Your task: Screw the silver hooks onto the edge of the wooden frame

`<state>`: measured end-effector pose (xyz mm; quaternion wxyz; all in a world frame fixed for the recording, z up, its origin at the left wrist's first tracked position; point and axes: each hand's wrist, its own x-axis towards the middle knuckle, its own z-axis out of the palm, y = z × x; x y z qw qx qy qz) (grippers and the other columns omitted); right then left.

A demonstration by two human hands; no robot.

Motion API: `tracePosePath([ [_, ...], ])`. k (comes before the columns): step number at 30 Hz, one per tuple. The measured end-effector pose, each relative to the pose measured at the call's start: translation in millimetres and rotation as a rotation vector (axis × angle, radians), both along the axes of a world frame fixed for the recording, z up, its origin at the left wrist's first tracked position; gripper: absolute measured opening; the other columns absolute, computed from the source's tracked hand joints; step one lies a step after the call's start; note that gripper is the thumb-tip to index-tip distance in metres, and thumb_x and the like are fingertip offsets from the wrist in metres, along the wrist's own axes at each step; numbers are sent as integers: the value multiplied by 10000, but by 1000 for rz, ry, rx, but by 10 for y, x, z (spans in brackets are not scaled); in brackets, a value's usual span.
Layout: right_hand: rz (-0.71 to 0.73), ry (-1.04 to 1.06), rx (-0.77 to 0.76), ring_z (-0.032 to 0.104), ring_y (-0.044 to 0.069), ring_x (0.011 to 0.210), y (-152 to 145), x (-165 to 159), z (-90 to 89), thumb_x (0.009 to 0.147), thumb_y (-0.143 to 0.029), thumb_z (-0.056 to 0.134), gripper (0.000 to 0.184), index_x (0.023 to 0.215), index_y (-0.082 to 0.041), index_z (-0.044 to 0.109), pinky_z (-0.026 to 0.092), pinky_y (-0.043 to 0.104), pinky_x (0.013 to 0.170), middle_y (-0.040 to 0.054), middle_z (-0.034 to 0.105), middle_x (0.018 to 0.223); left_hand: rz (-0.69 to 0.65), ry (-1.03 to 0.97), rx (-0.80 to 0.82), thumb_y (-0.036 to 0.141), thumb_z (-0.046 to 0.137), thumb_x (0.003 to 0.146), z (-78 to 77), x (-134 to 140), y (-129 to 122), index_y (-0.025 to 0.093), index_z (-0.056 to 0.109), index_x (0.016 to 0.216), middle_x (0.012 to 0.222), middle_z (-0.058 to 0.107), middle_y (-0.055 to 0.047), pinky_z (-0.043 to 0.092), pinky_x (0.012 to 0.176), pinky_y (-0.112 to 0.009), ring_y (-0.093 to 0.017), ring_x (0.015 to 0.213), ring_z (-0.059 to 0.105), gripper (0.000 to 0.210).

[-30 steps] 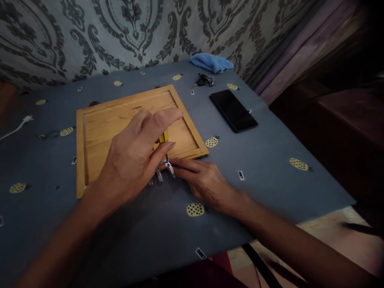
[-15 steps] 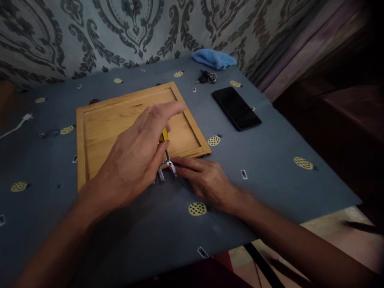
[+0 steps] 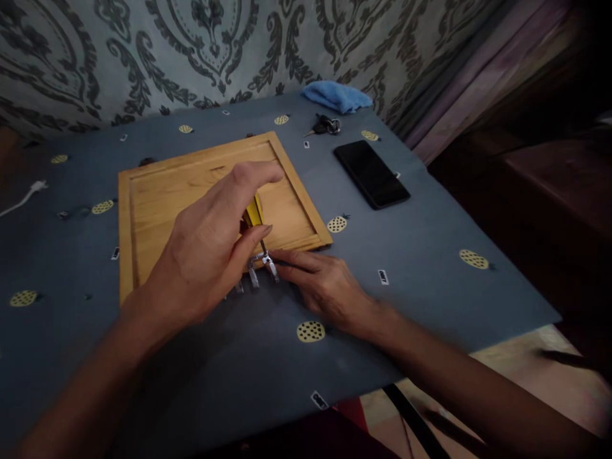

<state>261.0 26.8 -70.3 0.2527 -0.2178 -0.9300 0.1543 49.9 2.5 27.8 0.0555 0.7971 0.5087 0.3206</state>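
My left hand (image 3: 201, 242) is closed around the yellow handle of a screwdriver (image 3: 255, 211), which stands nearly upright. Its thin shaft runs down to a shiny metal hook strip (image 3: 266, 260) at the near edge of a framed wooden board (image 3: 201, 182). Several silver prongs stick out from that edge toward me. From the right, my right hand (image 3: 329, 287) lies low on the table, fingertips pinched at the end prong of the strip. My left hand covers the board's lower left part and some of the strip.
On the patterned blue-grey tablecloth (image 3: 421, 293), a black phone (image 3: 371, 174) lies right of the board. Behind it are keys (image 3: 324, 125) and a folded blue cloth (image 3: 337, 96). A white cable (image 3: 29, 194) lies at far left. The table's edge drops off at right.
My left hand's fingers have loosened and shifted around the handle, so more of the yellow shows. My right hand stays at the strip. The whole view has shifted slightly.
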Motion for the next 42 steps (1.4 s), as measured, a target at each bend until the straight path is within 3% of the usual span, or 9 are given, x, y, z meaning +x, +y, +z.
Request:
tracePosePath([
  [5, 9, 9, 2, 719, 229, 1080, 0, -2, -10, 802, 44, 437, 510, 1208, -143, 682, 624, 360, 837, 109, 683, 1323, 17, -9, -53, 125, 565, 924, -27, -13, -19, 300, 415, 1367, 1260, 598, -30, 607, 868, -324, -192, 1049, 673, 499],
  [12, -9, -18, -16, 705, 198, 1105, -7, -1, 5, 824, 30, 428, 519, 1232, -168, 681, 601, 316, 873, 74, 675, 1344, 79, -75, -107, 137, 587, 909, 87, -37, -73, 355, 422, 1358, 1185, 612, -12, 613, 879, -373, -220, 1098, 668, 525],
  [22, -12, 0, -8, 717, 222, 1092, -12, -6, -5, 861, 20, 434, 475, 1223, -159, 685, 622, 350, 849, 97, 682, 1330, 6, 44, -18, 108, 572, 901, 18, -5, -36, 276, 427, 1354, 1145, 611, -28, 608, 873, -324, -176, 952, 680, 505],
  [29, 8, 16, -27, 709, 239, 1104, -9, -8, -1, 860, 22, 429, 469, 1216, -137, 690, 624, 389, 860, 124, 682, 1320, -8, -6, -111, 178, 533, 943, 32, -24, -36, 319, 415, 1364, 1138, 619, -32, 607, 854, -361, -204, 965, 677, 459],
  [34, -10, -1, -37, 720, 234, 1087, -12, -7, 8, 872, 14, 443, 462, 1224, -157, 687, 631, 378, 846, 108, 682, 1327, -46, -64, -177, 189, 546, 921, 18, -50, -47, 364, 395, 1400, 1124, 619, -43, 609, 722, -335, -243, 983, 696, 532],
  [38, 7, 14, -27, 723, 247, 1083, -7, -4, 16, 844, 27, 451, 474, 1225, -134, 683, 634, 389, 842, 127, 685, 1318, -39, -116, -201, 181, 543, 918, 51, -54, -52, 391, 385, 1400, 1160, 612, -32, 615, 787, -374, -237, 1012, 694, 549],
  [42, -1, 14, -13, 719, 226, 1086, -5, 3, 10, 805, 44, 435, 509, 1201, -146, 692, 628, 356, 843, 108, 692, 1311, 50, -177, -165, 159, 575, 923, 137, -94, -54, 390, 400, 1364, 1143, 598, 1, 604, 913, -369, -185, 1065, 664, 528],
])
